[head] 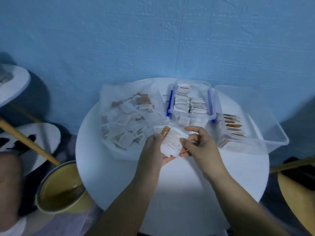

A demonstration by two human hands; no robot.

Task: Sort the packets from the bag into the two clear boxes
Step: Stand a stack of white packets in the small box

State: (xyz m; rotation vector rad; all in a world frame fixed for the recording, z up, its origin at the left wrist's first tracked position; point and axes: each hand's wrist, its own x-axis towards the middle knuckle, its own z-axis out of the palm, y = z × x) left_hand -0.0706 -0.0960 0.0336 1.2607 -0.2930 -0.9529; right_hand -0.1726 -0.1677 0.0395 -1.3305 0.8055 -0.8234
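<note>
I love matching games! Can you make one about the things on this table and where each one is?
Things:
1. bag
2. blue-clipped box
3. plain clear box
4. held packets

Places:
A. gripped by the left hand and right hand
B. middle back of the table
C. left side of the table
D. right edge of the table

Pairs: 1-C, 2-B, 3-D, 4-A
</note>
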